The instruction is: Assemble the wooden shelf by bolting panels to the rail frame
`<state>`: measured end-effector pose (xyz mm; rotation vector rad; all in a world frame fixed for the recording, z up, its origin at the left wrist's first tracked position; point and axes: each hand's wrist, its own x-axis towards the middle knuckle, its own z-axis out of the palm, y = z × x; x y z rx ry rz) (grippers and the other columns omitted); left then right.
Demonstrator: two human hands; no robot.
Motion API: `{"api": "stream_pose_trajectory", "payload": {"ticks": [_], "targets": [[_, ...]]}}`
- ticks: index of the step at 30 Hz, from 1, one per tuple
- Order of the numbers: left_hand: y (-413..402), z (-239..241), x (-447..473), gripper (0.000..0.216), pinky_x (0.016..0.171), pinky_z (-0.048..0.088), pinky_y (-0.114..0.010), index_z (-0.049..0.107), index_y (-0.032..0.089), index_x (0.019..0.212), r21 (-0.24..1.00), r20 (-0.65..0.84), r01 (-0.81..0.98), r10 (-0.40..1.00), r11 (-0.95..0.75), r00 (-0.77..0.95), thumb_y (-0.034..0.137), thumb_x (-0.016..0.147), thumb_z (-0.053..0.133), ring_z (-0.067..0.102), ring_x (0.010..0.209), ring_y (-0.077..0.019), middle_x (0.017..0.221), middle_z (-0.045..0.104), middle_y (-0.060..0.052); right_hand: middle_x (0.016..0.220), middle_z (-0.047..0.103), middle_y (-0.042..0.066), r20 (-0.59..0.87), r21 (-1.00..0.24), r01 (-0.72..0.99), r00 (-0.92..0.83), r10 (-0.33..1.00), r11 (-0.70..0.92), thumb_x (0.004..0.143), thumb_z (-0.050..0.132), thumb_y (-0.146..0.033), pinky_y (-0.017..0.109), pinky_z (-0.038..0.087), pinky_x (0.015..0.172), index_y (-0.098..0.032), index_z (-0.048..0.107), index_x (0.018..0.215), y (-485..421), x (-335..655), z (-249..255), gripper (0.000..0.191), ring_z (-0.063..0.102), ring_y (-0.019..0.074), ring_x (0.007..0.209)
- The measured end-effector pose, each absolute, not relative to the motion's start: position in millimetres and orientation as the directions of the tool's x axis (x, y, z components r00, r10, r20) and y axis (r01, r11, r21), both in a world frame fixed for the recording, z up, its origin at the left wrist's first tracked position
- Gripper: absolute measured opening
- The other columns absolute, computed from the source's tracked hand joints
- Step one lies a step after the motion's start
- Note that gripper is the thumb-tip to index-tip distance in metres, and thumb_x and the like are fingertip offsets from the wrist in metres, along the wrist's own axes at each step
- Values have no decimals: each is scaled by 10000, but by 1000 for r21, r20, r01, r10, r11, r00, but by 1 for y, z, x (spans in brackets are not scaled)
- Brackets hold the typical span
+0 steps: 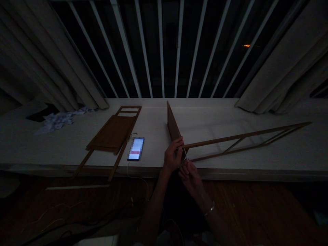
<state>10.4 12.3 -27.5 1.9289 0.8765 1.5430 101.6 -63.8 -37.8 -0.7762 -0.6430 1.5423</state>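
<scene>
Both forearms rise from the bottom edge toward a pale ledge [230, 112] under a barred window. Left hand [173, 155] is closed around the near corner where an upright wooden panel [173, 124] meets a long wooden frame [246, 138] stretching right along the ledge. Right hand [189, 174], bracelet on its wrist, pinches a thin light tool [186, 155] pointed at that joint. To the left lie a lit phone [136, 149], just beside another flat wooden frame [114, 133], and crumpled paper [60, 120].
</scene>
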Motion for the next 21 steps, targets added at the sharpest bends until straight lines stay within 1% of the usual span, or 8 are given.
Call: {"api": "stream_pose_trajectory", "payload": {"ticks": [4, 7, 12, 16, 18, 21], "targets": [[12, -28, 10, 246, 992, 406, -416, 533, 164, 1083, 739, 635, 166, 758, -652, 152, 209, 873, 414, 488, 1177, -189, 1245, 525, -122, 543, 223, -81, -117, -765, -635, -23, 993, -105, 773, 596, -413, 206, 195, 422, -218, 377, 647, -63, 106, -36, 319, 131, 84, 459], [12, -27, 11, 252, 993, 405, -418, 528, 164, 1093, 738, 636, 165, 756, -654, 153, 204, 872, 414, 483, 1181, -192, 1251, 519, -125, 535, 231, -85, -100, -791, -607, 10, 995, -73, 759, 614, -396, 204, 210, 427, -213, 374, 633, -62, 110, -35, 327, 151, 78, 454], [11, -26, 11, 251, 977, 416, -415, 527, 166, 1092, 739, 638, 164, 757, -653, 143, 209, 869, 419, 490, 1169, -191, 1244, 522, -126, 522, 275, -85, -84, -877, -481, 113, 990, -19, 741, 629, -413, 204, 227, 433, -203, 424, 646, -64, 114, -33, 308, 223, 65, 452], [10, -26, 11, 243, 984, 408, -419, 531, 163, 1080, 752, 626, 153, 767, -641, 139, 212, 870, 418, 487, 1172, -191, 1246, 521, -127, 537, 353, -74, -62, -931, -363, 255, 965, 36, 732, 644, -410, 192, 224, 426, -189, 503, 725, -66, 116, -33, 262, 281, 59, 466], [10, -26, 11, 244, 986, 405, -423, 530, 163, 1081, 757, 620, 150, 772, -636, 139, 219, 872, 415, 485, 1173, -193, 1246, 522, -127, 539, 383, -70, -41, -955, -290, 325, 945, 59, 734, 640, -414, 189, 244, 423, -187, 523, 767, -68, 116, -33, 258, 308, 62, 468], [10, -25, 11, 247, 986, 405, -413, 529, 165, 1086, 759, 618, 152, 774, -633, 139, 216, 870, 421, 486, 1174, -189, 1245, 522, -121, 530, 414, -68, -9, -976, -204, 374, 928, 73, 742, 625, -423, 191, 292, 426, -182, 535, 795, -70, 115, -30, 263, 355, 68, 462]]}}
